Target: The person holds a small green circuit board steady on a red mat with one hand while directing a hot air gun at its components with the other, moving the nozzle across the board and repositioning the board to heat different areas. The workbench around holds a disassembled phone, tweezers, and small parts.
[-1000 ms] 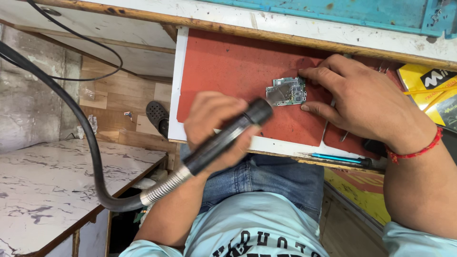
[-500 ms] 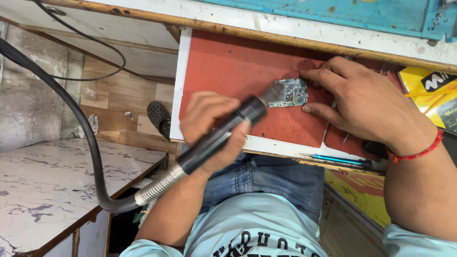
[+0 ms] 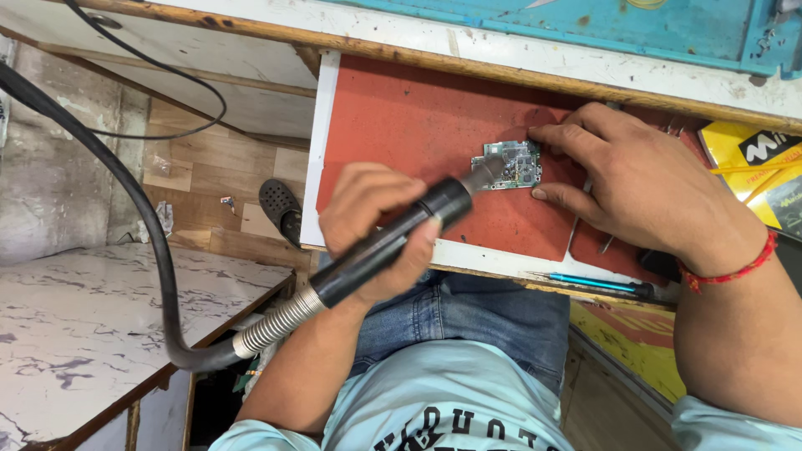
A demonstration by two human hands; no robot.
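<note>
At the right edge of the frame lies a yellow package (image 3: 756,163) with a black label, partly cut off, beside the red mat (image 3: 401,125) on the white bench. At frame centre the left hand (image 3: 372,230) is wrapped around a black handpiece (image 3: 393,242), its tip touching the small circuit board (image 3: 511,164) on the mat. The right hand (image 3: 643,188) pins the board's right edge with spread fingertips, a blue pen (image 3: 589,284) lies at the bench's near edge, and a thick hose (image 3: 125,192) curves across the left of the frame.

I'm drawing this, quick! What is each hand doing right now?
Left hand: closed around the black hot-air wand, nozzle at the circuit board.
Right hand: open, fingertips pinning that circuit board on the red mat.
</note>
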